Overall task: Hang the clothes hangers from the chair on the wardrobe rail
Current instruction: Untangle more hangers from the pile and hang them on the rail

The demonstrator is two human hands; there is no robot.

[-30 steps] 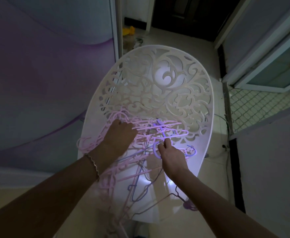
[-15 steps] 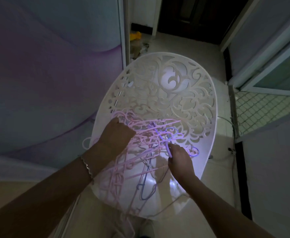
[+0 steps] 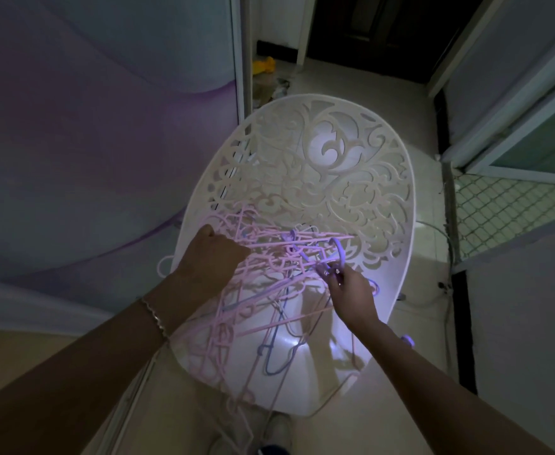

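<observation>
A pale tiled floor runs away from the camera, with a purple-tinted panel filling the left side and a wire mesh panel low at the right. One white chair stands in the middle, its oval back cut through with scrollwork.

On the chair's seat and against the foot of its back lies one tangled heap of hangers. They are too knotted together to count exactly. Most are pink, a smaller number are purple, and some hang over the seat's near edge.

Both hands are in the upper part of the heap, well apart, with hangers spread between and below them. The left hand sits at the heap's upper left, back to the camera, its fingers curled down into the pink hangers and gripping a bunch of them. The right hand is at the heap's right side, near the chair's right rim, and its fingertips pinch a purple hanger just under the hook, which stands up above the fingers.

One thin bracelet circles the left wrist. One small yellow thing lies on the floor beyond the chair, too dim to make out.
</observation>
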